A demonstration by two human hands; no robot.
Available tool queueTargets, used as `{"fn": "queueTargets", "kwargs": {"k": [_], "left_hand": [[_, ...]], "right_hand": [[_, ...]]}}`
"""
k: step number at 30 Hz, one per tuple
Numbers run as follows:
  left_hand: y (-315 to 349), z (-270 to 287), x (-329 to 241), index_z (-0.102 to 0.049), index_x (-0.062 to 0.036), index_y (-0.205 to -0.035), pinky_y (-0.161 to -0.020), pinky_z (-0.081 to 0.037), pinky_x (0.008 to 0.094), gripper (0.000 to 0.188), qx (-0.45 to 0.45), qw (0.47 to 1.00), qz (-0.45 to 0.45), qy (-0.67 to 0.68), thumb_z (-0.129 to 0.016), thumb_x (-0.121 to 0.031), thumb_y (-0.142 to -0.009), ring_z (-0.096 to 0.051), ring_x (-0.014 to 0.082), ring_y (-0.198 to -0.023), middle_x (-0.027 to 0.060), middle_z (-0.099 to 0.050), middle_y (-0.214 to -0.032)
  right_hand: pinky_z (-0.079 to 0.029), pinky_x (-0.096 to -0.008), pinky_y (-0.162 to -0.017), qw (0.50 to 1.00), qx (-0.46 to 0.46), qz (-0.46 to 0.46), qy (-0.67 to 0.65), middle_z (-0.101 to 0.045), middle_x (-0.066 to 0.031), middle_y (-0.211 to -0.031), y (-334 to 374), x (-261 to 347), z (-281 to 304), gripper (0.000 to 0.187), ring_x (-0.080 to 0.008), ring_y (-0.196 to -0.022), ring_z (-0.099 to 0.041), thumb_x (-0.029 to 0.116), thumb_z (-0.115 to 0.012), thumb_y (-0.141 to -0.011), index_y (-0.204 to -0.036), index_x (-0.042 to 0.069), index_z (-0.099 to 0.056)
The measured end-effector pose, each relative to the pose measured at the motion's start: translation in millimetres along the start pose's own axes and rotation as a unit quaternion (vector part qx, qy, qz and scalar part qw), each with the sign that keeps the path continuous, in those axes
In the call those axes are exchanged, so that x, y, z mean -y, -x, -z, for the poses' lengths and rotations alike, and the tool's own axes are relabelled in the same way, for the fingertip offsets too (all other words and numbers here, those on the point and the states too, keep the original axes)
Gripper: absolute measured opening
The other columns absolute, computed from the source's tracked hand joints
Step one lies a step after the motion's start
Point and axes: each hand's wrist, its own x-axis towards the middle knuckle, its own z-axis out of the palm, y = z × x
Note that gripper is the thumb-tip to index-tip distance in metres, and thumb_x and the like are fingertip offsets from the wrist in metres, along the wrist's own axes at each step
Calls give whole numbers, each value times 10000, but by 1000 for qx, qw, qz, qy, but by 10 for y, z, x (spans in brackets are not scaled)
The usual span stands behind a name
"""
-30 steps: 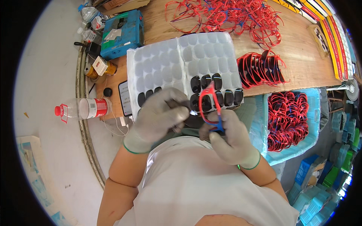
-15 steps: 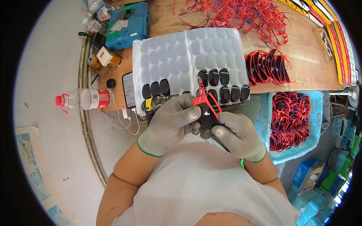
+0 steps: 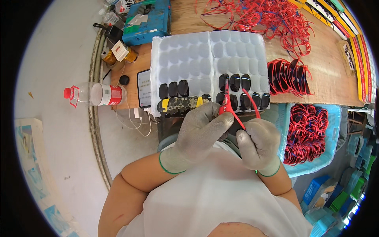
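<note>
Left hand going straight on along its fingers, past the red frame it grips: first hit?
Past the red frame, the left hand would probably meet the near row of dark lenses first; depth is unclear, so it might pass above them.

From far away, I see in the head view the left hand (image 3: 201,132) and the right hand (image 3: 260,144) holding one red frame (image 3: 226,108), near a white tray (image 3: 211,51) with dark lenses (image 3: 173,89).
</note>
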Motion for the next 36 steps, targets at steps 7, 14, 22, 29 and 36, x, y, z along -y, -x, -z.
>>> {"fn": "queueTargets", "kwargs": {"k": [7, 14, 22, 29, 36], "left_hand": [[-24, 174, -13, -624, 38, -962, -616, -443, 242, 229, 8, 994, -39, -103, -672, -186, -943, -520, 51, -716, 7, -600, -772], [152, 73, -201, -634, 46, -1072, -679, -523, 258, 138, 109, 987, -69, -100, -572, -26, -972, -628, 85, -812, 67, -663, -911], [129, 91, -293, -664, 42, -1005, -652, -548, 287, 115, 107, 948, -120, -276, -609, -21, -926, -683, 137, -703, 110, -698, -793], [163, 62, -387, -681, 15, -978, -588, -507, 316, 118, 129, 900, -236, -344, -661, -35, -873, -664, 203, -625, 125, -685, -767], [-216, 37, -473, -681, -28, -1149, -1105, -379, 457, 309, 211, 832, -308, -411, -706, -123, -856, -467, 456, -1339, 309, -452, -1445]], "right_hand": [[-453, -378, -497, 994, 66, -82, -8, -579, -138, -655, 72, 51, -57, 28, -305, -537, -583, -14, -651, -807, -817, -22, -626], [-486, -320, -507, 987, 46, -147, -56, -639, -116, -665, 149, 87, 42, 33, -237, -536, -627, -6, -644, -824, -847, -29, -647], [-467, -310, -465, 965, -32, -219, -143, -620, -85, -599, 123, 193, -92, 35, -180, -467, -586, 11, -642, -844, -828, -18, -629], [-397, -365, -421, 998, -49, -41, -7, -529, -111, -587, 146, 216, -61, 89, -277, -455, -517, 15, -704, -774, -827, -11, -637], [-395, -361, -432, 986, -14, -52, -161, -546, -95, -604, 100, -171, 144, 114, -279, -477, -519, 46, -743, -767, -837, -4, -668]]}}
